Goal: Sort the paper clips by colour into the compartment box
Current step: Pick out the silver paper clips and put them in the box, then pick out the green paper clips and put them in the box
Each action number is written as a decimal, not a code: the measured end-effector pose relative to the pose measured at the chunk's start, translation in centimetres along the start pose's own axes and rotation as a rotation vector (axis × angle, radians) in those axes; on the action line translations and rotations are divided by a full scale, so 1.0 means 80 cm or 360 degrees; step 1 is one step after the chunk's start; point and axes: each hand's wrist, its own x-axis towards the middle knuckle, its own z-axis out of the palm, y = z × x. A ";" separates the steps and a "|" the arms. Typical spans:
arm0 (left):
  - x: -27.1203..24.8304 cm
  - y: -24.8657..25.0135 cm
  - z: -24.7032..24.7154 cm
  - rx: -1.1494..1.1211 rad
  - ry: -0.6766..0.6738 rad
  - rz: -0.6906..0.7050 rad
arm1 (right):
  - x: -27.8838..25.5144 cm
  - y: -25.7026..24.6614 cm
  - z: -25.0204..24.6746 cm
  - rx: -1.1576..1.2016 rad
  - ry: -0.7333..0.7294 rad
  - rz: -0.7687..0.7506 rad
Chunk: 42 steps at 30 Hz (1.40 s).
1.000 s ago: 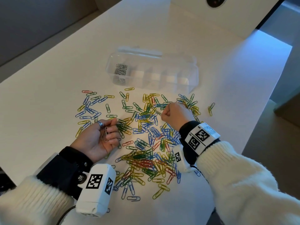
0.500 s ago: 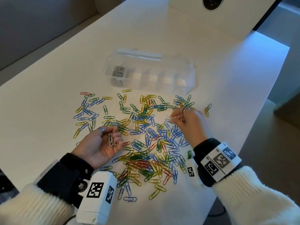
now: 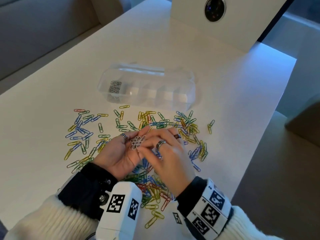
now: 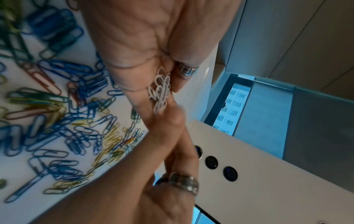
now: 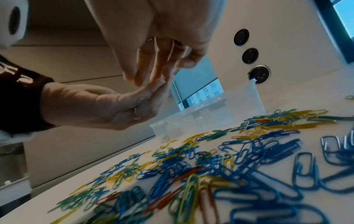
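Note:
My left hand (image 3: 119, 153) is palm up above the pile, fingers nearly straight. Its ringed thumb holds a small bunch of white paper clips (image 3: 137, 142) against them, seen close in the left wrist view (image 4: 160, 89). My right hand (image 3: 169, 153) reaches across, its straight fingers pointing down onto the bunch's lower end (image 4: 159, 110); no clip shows between them. Loose blue, green, yellow and red clips (image 3: 155, 186) cover the table beneath both hands. The clear compartment box (image 3: 181, 94) stands behind them, with grey-white clips (image 3: 114, 87) in its leftmost compartment.
A white upright panel with a round dark socket (image 3: 214, 8) stands at the back of the table. The table's right edge (image 3: 268, 118) runs diagonally close to the clips. More loose clips (image 3: 81, 129) spread to the left of my hands.
My right hand left the far right of the pile and came over to my left hand. My left hand rose, shifted right and uncurled its fingers under the white bunch.

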 end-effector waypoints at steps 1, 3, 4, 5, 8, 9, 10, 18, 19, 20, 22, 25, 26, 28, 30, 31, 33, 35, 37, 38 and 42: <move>-0.001 0.005 0.002 -0.0013 0.0001 0.0015 | 0.005 0.003 -0.003 0.0013 0.0018 -0.0006; -0.003 0.019 0.004 -0.0097 0.0024 0.0032 | 0.023 0.015 -0.010 -0.0060 0.0023 0.0028; -0.003 0.029 0.005 -0.0130 0.0045 0.0050 | 0.036 0.026 -0.012 -0.0134 -0.0002 0.0069; -0.002 0.042 0.006 -0.0149 0.0067 0.0078 | 0.052 0.038 -0.014 -0.0217 -0.0069 0.0128; 0.010 0.093 0.011 -0.0129 0.0053 0.0195 | 0.096 0.072 -0.013 -0.0528 -0.0389 0.0213; 0.015 0.111 0.015 -0.0049 0.0048 0.0231 | 0.106 0.080 -0.011 -0.0621 -0.0474 0.0205; 0.022 0.129 0.020 0.0049 0.0060 0.0273 | 0.113 0.086 -0.008 -0.0687 -0.0538 0.0200; 0.096 0.199 0.045 0.0900 0.0586 0.0607 | 0.116 0.109 0.005 -0.0560 -0.0325 0.0132; 0.101 0.201 0.047 0.0954 0.0636 0.0600 | 0.115 0.110 0.006 -0.0560 -0.0324 0.0126; 0.105 0.204 0.049 0.0992 0.0676 0.0595 | 0.116 0.111 0.006 -0.0544 -0.0322 0.0126; 0.112 0.207 0.050 0.1070 0.0735 0.0571 | 0.117 0.112 0.007 -0.0512 -0.0298 0.0126; 0.119 0.207 0.049 0.1262 0.0813 0.0526 | 0.116 0.114 0.009 -0.0494 -0.0235 0.0120; 0.118 0.206 0.051 0.1320 0.0782 0.0500 | 0.116 0.114 0.009 -0.0480 -0.0228 0.0121; 0.114 0.205 0.051 0.1354 0.0690 0.0458 | 0.115 0.116 0.009 -0.0469 -0.0214 0.0101; 0.108 0.203 0.049 0.1369 0.0606 0.0385 | 0.116 0.118 0.010 -0.0456 -0.0196 0.0077; 0.107 0.204 0.046 0.1386 0.0568 0.0376 | 0.116 0.119 0.010 -0.0443 -0.0180 0.0061; 0.096 0.204 0.042 0.1429 0.0476 0.0385 | 0.117 0.119 0.008 -0.0413 -0.0176 0.0047; 0.081 0.206 0.038 0.1463 0.0362 0.0448 | 0.119 0.118 0.003 -0.0404 -0.0276 0.0080; 0.062 0.208 0.032 0.1550 0.0262 0.0583 | 0.122 0.116 -0.002 -0.0415 -0.0425 0.0144; 0.051 0.209 0.028 0.1646 0.0229 0.0676 | 0.123 0.112 -0.005 -0.0410 -0.0468 0.0175; 0.007 0.203 0.001 0.2213 0.0197 0.1063 | 0.111 0.071 -0.020 -0.0320 -0.0321 0.0129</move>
